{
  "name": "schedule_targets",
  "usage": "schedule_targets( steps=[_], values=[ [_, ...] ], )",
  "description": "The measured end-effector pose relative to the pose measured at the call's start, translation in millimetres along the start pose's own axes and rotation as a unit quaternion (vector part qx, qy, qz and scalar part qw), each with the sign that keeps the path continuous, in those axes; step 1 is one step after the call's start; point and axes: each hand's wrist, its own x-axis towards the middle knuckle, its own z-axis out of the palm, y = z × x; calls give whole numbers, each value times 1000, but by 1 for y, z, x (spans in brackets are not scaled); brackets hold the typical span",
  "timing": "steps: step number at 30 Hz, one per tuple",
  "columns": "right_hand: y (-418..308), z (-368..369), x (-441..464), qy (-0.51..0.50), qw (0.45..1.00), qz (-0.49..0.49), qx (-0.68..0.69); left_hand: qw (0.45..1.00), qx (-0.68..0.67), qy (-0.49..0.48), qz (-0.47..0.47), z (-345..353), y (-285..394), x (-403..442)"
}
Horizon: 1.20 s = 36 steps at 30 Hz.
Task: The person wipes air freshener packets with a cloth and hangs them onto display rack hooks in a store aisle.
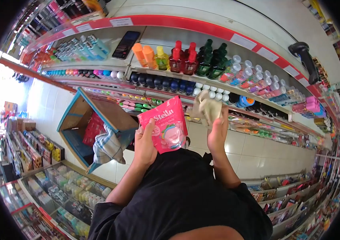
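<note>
A pink Stella packet (166,126) is held up in front of my body, with my left hand (145,144) closed around its left edge. To its right, my right hand (217,134) grips a crumpled beige cloth (208,108), which looks slightly blurred. The packet and the cloth are apart. On the left stands an open cardboard box (108,108) with blue-green edges. Inside it lie more pink packets (93,130), and a checked cloth (108,146) hangs over its rim.
Shelves ahead carry red bottles (177,60), green bottles (206,60) and clear-capped bottles (242,74). A phone (126,45) lies on the upper shelf, and a black barcode scanner (306,60) rests at upper right. A glass display case (64,188) stands at lower left.
</note>
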Motion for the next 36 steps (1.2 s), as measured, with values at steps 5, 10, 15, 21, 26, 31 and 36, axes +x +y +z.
schedule_targets(
  steps=[5,10,15,21,26,31,36],
  values=[
    [-12,31,-18,-215,891,-216,-338,999,19,-26,-24,-10,-28,-7],
    [19,-7,-21,-273,882,-214,-318,997,-76,17,-29,8,-7,-15],
    [23,-32,-21,-81,975,41,-204,998,-8,27,65,-4,9,-2],
    [-18,64,9,-235,939,-108,-227,936,348,-23,51,-8,19,3],
    [22,75,33,-306,855,-270,-321,989,-124,-2,75,-15,59,18],
    [44,83,63,-208,937,-112,-257,981,-116,46,148,-50,99,36],
    [14,174,73,-395,836,-218,-313,884,431,138,120,-59,101,39]
  ],
)
